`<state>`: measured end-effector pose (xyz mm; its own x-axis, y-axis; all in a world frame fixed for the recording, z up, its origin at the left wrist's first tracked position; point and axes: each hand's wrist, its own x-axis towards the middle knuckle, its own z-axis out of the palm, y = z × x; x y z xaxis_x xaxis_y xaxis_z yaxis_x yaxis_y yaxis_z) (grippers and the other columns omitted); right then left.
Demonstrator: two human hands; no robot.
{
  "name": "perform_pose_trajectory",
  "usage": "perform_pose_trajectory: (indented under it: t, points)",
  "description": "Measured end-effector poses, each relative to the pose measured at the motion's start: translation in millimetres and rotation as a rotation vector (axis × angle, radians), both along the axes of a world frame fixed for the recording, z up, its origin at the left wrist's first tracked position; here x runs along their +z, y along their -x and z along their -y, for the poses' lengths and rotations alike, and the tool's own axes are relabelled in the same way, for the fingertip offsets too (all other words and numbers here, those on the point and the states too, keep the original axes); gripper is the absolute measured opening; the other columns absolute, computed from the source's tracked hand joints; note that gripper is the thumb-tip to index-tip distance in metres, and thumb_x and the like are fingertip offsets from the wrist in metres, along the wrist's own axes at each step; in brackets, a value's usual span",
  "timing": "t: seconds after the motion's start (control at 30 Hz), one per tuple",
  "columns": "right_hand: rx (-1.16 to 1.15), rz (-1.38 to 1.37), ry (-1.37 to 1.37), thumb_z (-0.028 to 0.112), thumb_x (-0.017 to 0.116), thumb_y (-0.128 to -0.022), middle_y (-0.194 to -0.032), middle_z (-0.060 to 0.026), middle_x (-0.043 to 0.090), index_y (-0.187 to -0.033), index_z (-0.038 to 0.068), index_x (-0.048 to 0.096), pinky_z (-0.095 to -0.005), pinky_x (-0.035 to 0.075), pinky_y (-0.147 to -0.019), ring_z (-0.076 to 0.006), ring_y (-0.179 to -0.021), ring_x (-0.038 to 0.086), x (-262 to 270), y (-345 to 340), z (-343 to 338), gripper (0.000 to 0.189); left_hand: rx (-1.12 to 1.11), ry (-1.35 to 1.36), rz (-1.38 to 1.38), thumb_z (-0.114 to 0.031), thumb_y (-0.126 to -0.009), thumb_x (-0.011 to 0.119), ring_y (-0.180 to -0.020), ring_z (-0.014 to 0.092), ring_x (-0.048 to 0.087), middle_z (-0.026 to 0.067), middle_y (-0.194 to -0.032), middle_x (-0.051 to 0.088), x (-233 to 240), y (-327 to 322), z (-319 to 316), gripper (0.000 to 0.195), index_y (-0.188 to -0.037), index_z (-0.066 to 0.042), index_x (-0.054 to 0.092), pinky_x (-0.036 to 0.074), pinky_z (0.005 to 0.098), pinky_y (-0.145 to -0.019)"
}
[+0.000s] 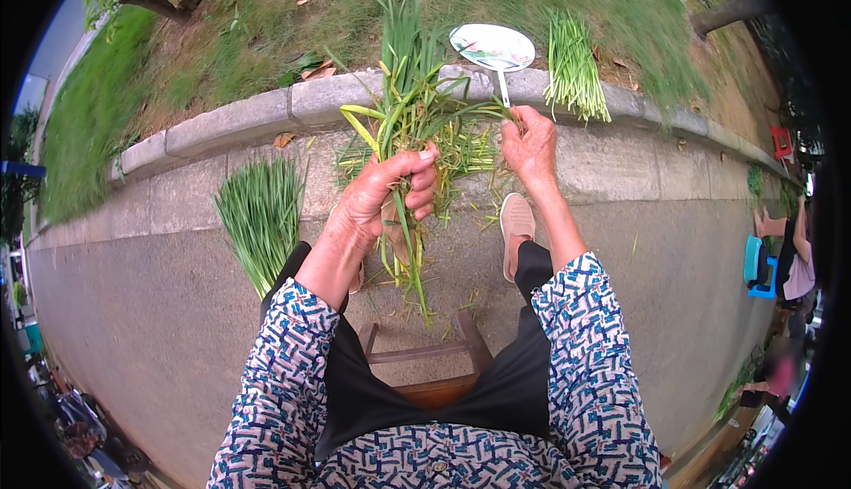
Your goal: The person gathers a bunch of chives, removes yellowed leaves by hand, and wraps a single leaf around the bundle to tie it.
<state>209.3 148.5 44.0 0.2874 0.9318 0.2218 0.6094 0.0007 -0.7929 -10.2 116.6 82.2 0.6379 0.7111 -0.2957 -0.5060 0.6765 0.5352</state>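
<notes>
My left hand (389, 190) is wrapped around a messy bunch of garlic chives (411, 83), its leaves fanning up and away, with yellowed blades and strands hanging below the fist. To its right, my right hand (530, 143) pinches a few thin leaves (482, 111) that stretch across from the bunch. Under the hands, green and yellow scraps (473, 153) litter the pavement by the kerb. A neat bundle of chives (575, 67) with pale stems lies over the kerb at the right. Another bundle (259, 213) rests on the ground beside my left leg.
A white oval hand fan (493, 45) lies on the stone kerb (332, 96), its handle reaching close to my right hand. Grass (266, 17) grows beyond. A wooden stool (439, 392) is beneath me. At far right, other people sit near a blue plastic stool (763, 276).
</notes>
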Motion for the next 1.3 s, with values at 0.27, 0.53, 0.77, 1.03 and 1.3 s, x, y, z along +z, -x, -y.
perform_pose_trajectory:
  t: [0.27,0.53,0.77,1.03,1.3]
  points:
    - [-0.167,-0.013,0.053,0.009,0.059,-0.072,-0.078,-0.0174,0.063,-0.091,-0.001,0.061,-0.0360,0.048,-0.069,-0.0260,-0.071,0.062,-45.6,-47.6,-30.1,0.021,-0.011,-0.006,0.006,-0.018,-0.084,0.056,-0.048,0.008,0.040,-0.0029,-0.061,0.040,-5.5,-2.0,-4.4,0.017,-0.097,-0.007,0.051,0.037,0.0253,-0.046]
    - [0.233,0.301,0.251,0.020,0.066,-0.071,-0.106,-0.0273,0.056,-0.115,-0.006,0.050,-0.0378,0.045,-0.087,-0.0342,-0.097,0.057,2.6,1.0,-8.7,0.054,0.030,0.080,0.088,-0.023,-0.086,0.054,-0.050,0.009,0.041,-0.0008,-0.064,0.043,-3.5,-4.8,-4.1,0.018,-0.096,-0.008,0.052,0.039,0.0275,-0.049]
    - [0.774,-0.889,0.603,0.028,0.065,-0.079,-0.088,-0.0051,0.064,-0.117,-0.001,0.050,-0.0202,0.044,-0.047,-0.0085,-0.061,0.057,51.2,41.0,23.3,0.049,0.146,0.100,0.122,-0.023,-0.083,0.056,-0.051,0.011,0.044,0.0012,-0.066,0.048,-3.9,-3.1,-10.8,0.020,-0.096,-0.007,0.054,0.040,0.0276,-0.049]
    - [0.830,-0.571,0.574,0.020,0.061,-0.082,-0.068,-0.0023,0.060,-0.090,0.001,0.062,-0.0195,0.040,-0.042,-0.0048,-0.051,0.050,38.0,25.8,23.3,0.021,0.138,0.072,0.107,-0.020,-0.079,0.062,-0.063,0.015,0.056,0.0034,-0.073,0.055,-9.4,-2.5,-11.4,0.025,-0.097,-0.006,0.052,0.051,0.0312,-0.055]
    - [0.623,-0.558,0.483,0.013,0.055,-0.084,-0.057,-0.0011,0.054,-0.080,-0.001,0.064,-0.0185,0.037,-0.038,-0.0038,-0.043,0.044,35.4,7.9,17.7,0.017,0.168,0.025,-0.094,-0.020,-0.079,0.063,-0.094,0.022,0.060,0.0098,-0.098,0.060,-13.6,-2.7,-9.5,0.025,-0.099,-0.007,0.053,0.055,0.0388,-0.067]
